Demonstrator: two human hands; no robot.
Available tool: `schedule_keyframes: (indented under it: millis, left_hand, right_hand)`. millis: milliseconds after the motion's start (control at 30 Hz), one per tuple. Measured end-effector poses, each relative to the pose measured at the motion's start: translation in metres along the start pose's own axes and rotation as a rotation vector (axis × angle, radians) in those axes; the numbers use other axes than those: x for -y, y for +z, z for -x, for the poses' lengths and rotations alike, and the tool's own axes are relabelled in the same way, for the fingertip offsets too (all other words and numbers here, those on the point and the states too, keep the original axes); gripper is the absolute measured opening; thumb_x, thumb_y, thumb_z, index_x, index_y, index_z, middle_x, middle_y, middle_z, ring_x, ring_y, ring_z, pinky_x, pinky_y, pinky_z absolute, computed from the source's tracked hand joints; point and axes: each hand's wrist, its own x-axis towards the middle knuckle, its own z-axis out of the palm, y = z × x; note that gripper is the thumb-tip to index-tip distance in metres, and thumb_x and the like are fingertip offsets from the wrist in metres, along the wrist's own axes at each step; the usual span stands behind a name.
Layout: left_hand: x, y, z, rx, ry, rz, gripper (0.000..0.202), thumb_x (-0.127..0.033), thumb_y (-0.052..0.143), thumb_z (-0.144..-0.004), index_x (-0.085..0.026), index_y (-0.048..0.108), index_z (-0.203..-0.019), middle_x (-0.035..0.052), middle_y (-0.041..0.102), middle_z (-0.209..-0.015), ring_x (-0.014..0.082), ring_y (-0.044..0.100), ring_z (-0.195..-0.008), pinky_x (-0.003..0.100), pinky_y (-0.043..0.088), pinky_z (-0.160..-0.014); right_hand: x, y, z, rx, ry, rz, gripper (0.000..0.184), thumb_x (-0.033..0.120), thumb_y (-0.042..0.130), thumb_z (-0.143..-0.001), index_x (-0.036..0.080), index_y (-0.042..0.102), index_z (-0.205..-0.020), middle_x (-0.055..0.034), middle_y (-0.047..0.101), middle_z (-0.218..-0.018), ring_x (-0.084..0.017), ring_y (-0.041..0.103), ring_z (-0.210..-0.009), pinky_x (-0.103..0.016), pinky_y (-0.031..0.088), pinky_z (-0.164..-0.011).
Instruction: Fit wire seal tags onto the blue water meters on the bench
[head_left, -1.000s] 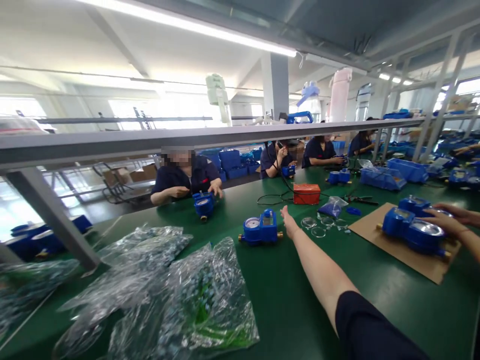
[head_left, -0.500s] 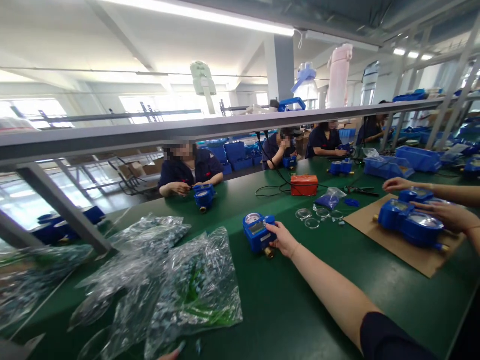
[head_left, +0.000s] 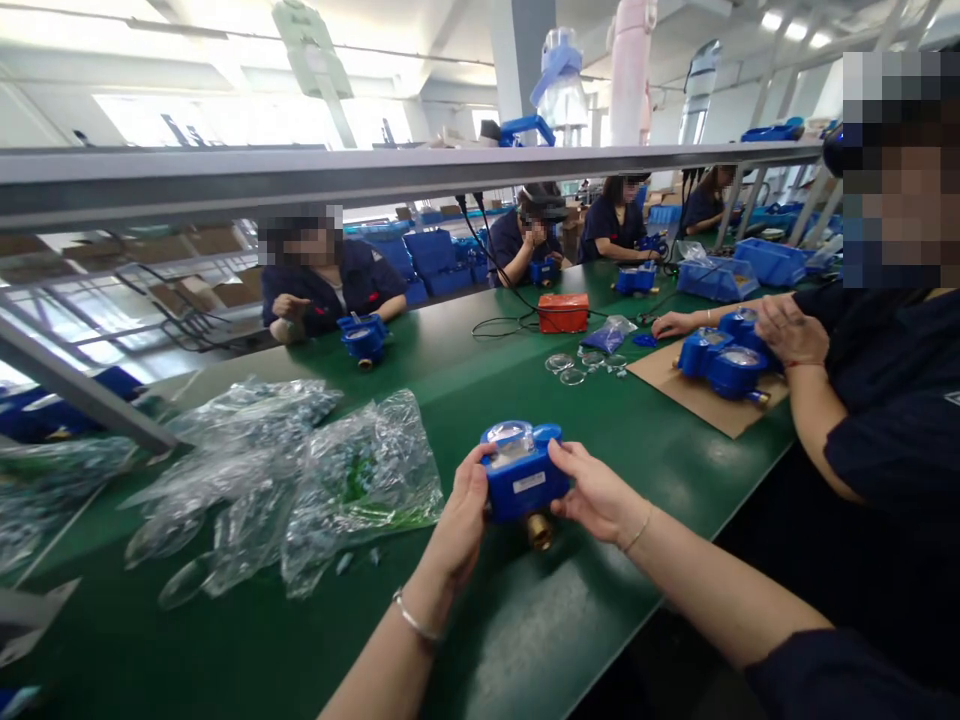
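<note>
Your left hand [head_left: 463,515] has joined your right hand [head_left: 598,490], gripping the blue meter [head_left: 523,490] between them for likely steadier control.

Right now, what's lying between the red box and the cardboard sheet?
In the head view, a purple-filled plastic bag lies between the red box and the cardboard sheet, with clear round pieces nearer the camera and a small blue piece right of the bag.
</note>
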Motion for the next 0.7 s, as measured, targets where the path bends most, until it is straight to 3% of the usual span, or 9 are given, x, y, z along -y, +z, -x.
schedule_keyframes:
  millis: [200, 467, 700]
  left_hand:
    - [-0.032, -0.01, 0.026, 0.066, -0.182, 0.074, 0.04, -0.054, 0.052, -0.081, -0.03, 0.053, -0.113, 0.0014, 0.057, -0.109, 0.0138, 0.055, -0.075, 0.023, 0.048, -0.062]
    - [-0.029, -0.022, 0.035, 0.037, -0.19, 0.146, 0.038, -0.053, 0.05, -0.083, -0.029, 0.052, -0.113, 0.0017, 0.056, -0.107, 0.0147, 0.054, -0.08, 0.026, 0.05, -0.067]
    - [-0.026, -0.03, 0.034, 0.042, -0.197, 0.176, 0.039, -0.053, 0.053, -0.081, -0.029, 0.054, -0.111, 0.001, 0.057, -0.105, 0.0148, 0.054, -0.08, 0.025, 0.05, -0.065]
  right_hand:
    - [0.015, 0.006, 0.047, 0.17, 0.131, -0.213, 0.022, 0.034, 0.047, -0.09, 0.016, 0.052, -0.102, -0.0064, 0.059, -0.09, -0.014, 0.06, -0.071, -0.023, 0.051, -0.057]
    - [0.007, 0.015, 0.056, 0.207, 0.149, -0.282, 0.021, 0.026, 0.046, -0.09, 0.014, 0.053, -0.106, -0.0097, 0.06, -0.098, -0.016, 0.061, -0.081, -0.028, 0.054, -0.068]
    - [0.005, 0.02, 0.059, 0.197, 0.149, -0.235, 0.022, 0.024, 0.051, -0.087, 0.018, 0.052, -0.108, -0.0077, 0.062, -0.098, -0.016, 0.062, -0.078, -0.028, 0.052, -0.067]
